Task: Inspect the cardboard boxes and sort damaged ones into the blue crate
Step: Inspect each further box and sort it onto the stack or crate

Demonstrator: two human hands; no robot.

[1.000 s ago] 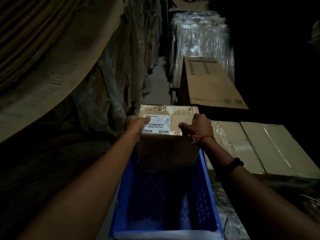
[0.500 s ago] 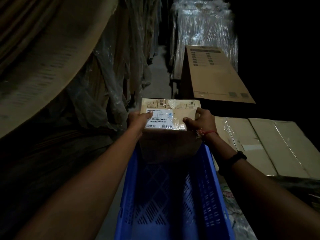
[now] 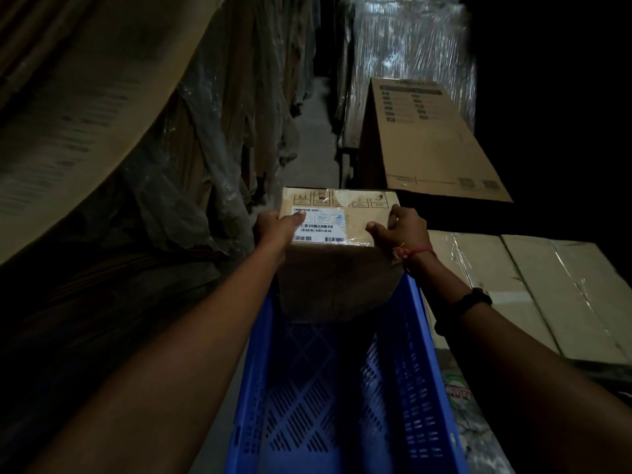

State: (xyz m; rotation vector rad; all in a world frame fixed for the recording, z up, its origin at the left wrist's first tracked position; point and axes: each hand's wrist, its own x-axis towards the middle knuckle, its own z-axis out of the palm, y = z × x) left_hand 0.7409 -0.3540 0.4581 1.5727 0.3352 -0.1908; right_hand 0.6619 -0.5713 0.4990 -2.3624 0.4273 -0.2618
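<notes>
Two hands on one cardboard box (image 3: 337, 282); left hand (image 3: 275, 230) grips its left top edge, thumb lying over the white barcode label (image 3: 319, 227); right hand (image 3: 402, 230) grips the right top edge, thumb on the taped lid, fingers curled over the far side; box upright, held between both hands at the far end of the blue crate (image 3: 427, 371), its lower part between the crate's side walls; whether its base rests on the crate floor cannot be told, light too poor; handling symbols printed along the lid's far edge, clear tape across it; red thread (image 3: 413, 253) at the right wrist, black band (image 3: 473, 299) further up the forearm; right of the crate, flat cartons under plastic wrap (image 3: 547, 292); beyond them a large printed carton (image 3: 434, 142), tilted, and a shrink-wrapped stack (image 3: 410, 42) behind it; left side, plastic-draped cardboard sheets (image 3: 205, 148)
</notes>
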